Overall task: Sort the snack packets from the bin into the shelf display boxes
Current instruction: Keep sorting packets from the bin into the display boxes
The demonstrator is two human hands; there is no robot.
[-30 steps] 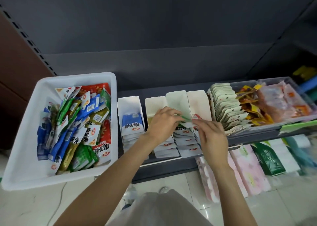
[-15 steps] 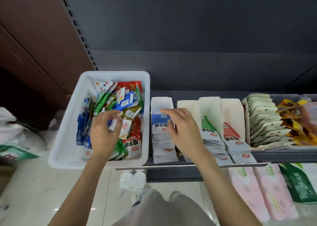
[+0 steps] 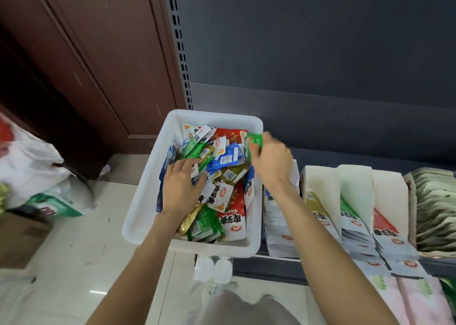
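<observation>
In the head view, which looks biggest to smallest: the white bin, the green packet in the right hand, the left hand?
1. White bin, by far.
2. Left hand.
3. Green packet, partly hidden by the right hand, so its full size is unsure.
</observation>
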